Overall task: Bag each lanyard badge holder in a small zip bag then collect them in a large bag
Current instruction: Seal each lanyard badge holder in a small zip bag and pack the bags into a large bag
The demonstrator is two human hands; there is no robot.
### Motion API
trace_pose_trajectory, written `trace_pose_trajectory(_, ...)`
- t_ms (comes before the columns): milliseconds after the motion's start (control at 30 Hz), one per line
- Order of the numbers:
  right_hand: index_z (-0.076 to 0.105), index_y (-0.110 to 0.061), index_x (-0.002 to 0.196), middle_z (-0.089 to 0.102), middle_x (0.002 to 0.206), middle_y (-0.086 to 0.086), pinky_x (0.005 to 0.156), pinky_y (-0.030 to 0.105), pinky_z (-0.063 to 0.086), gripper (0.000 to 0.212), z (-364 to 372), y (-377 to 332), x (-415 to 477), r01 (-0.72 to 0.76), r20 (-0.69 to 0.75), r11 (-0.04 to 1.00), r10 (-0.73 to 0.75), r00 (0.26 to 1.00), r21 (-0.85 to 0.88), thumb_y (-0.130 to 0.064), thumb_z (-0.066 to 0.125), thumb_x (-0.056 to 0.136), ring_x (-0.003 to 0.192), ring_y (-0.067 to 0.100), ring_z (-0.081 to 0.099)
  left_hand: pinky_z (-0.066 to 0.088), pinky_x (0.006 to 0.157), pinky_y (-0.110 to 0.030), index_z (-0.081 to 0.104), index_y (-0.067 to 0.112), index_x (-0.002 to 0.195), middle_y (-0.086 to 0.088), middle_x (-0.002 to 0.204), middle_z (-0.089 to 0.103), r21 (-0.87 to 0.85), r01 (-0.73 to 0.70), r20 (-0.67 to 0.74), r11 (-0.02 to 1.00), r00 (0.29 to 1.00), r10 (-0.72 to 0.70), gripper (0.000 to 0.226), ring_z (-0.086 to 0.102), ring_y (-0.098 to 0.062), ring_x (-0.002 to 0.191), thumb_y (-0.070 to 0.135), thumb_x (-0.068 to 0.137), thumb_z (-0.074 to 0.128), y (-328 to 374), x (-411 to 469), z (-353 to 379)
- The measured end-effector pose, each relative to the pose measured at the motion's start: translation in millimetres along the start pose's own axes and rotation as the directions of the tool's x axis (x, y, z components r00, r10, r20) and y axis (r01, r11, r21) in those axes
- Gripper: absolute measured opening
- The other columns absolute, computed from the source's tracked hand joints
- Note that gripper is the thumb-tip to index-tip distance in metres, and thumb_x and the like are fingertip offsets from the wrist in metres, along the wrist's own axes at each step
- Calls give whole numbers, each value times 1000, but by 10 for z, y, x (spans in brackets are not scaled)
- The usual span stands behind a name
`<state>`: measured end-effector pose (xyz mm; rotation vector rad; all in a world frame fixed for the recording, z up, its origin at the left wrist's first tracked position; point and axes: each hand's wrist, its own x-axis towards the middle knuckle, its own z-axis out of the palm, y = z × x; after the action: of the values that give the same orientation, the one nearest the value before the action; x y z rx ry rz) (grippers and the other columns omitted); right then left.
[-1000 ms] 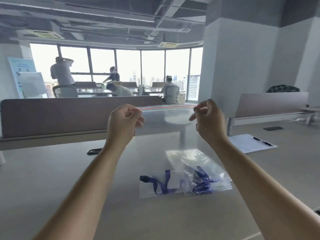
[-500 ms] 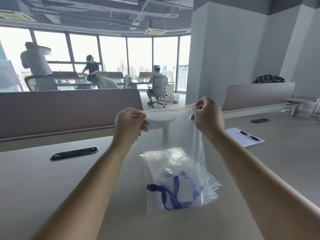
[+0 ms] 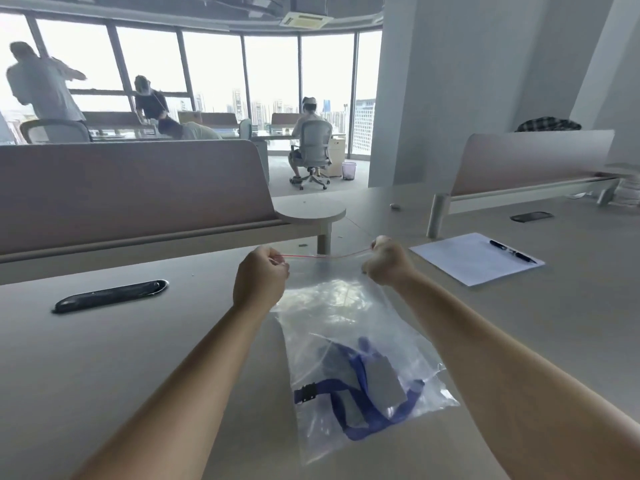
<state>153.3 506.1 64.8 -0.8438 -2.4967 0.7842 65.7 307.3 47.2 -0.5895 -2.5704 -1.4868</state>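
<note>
Open-plan office, big windows at the back. Grey desk in front, with two low dividers: one on the left, one on the right.

Count on the desk:
- 1 large clear zip bag
- 1 sheet of paper with 1 pen on it, to the right
- 1 black cable slot, to the left
- 1 dark flat object, far right, too small to identify

Background: 4 people as far as I could tell, one of them seated in an office chair. 1 waste bin beside that chair.

The bag sat between the two forearms, its lower part on the desk and its mouth held up. A thin red zip strip ran along the top edge.

Left hand was curled and pinched the left end of the strip. Right hand was curled and pinched the right end. The strip was stretched between them, sagging slightly.

Contents had settled at the bottom of the bag: tangled blue lanyard strap, 1 black buckle and a grey card-shaped badge holder. There was crinkled clear plastic around them. I couldn't tell how many lanyards or small bags were inside.
</note>
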Motion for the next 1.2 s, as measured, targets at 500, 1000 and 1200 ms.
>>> trace_pose_trajectory(500, 63, -9, 97, 56, 98, 11, 76, 30, 44, 13, 441, 259, 307, -152, 307, 981, 184, 934, -124, -16, 67, 87, 86, 24, 51, 43, 80, -28, 66, 9, 108, -11, 117, 65, 123, 211, 104, 970, 969, -224, 24, 60, -29, 105, 15, 84, 71, -550, 158, 333)
trace_pose_trajectory(1000, 58, 2, 126, 60, 129, 15, 98, 34, 45, 55, 449, 258, 194, -253, 302, 960, 277, 912, -117, -27, 77, 84, 120, 30, 57, 45, 53, -28, 63, 2, 70, -12, 68, 55, 121, 399, 300, 909, 858, -416, 21, 50, -22, 50, 10, 82, 78, -345, 117, 305)
trace_pose_trajectory(1200, 72, 0, 91, 72, 97, 13, 89, 35, 55, 23, 405, 327, 80, -284, 235, 930, 229, 945, 236, -8, 83, 73, 92, 28, 69, 43, 61, -28, 53, 14, 92, -12, 99, 56, -49, 360, 216, 932, 914, -342, 25, 51, -25, 77, 3, 81, 71, -330, 47, 285)
